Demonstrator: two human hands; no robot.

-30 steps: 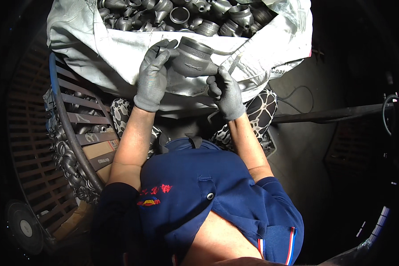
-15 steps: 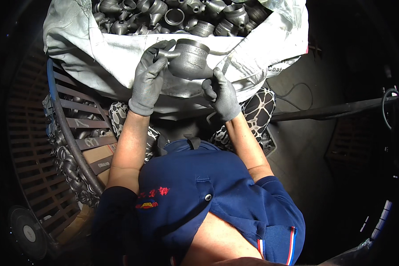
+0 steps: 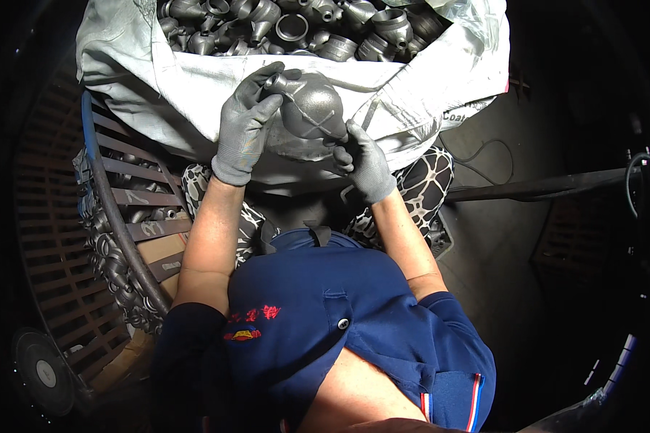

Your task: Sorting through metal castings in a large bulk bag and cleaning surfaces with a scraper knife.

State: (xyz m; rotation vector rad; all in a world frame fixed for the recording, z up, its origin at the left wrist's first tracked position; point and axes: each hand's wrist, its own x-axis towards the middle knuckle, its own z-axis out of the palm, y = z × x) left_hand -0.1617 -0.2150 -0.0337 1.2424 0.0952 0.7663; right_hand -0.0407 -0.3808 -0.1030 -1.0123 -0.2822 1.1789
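Closest to the camera is the person's own blue polo shirt (image 3: 339, 339), with a red and yellow emblem on the chest and striped trim at the sleeve. Past that you can see patterned black-and-white trousers (image 3: 426, 180) at the knees, on both sides of the arms.

Both bare forearms run up from there into grey work gloves. The left hand (image 3: 245, 126) has its fingers spread and curved over the upper left side of a dark metal pipe fitting (image 3: 312, 108), thumb and fingertips pressed on the narrow end. The right hand (image 3: 365, 160) grips it from below right, fingers curled onto the rounded body. So the fitting is held up between both hands, in front of the sack wall, just under the sack's rim. It looks bulb-shaped, with a faint cross of seam lines on the side facing the camera.

Right behind the hands is a big white woven sack (image 3: 159, 79), its mouth open and folded down. It's stuffed with a pile of fittings (image 3: 303, 25) of the same dark grey, lots of round openings showing.

Off to the person's left there's a slatted crate (image 3: 133, 198) with a blue rim, more dark fittings inside it. A dark bar (image 3: 549, 187) runs across the floor on the right side.
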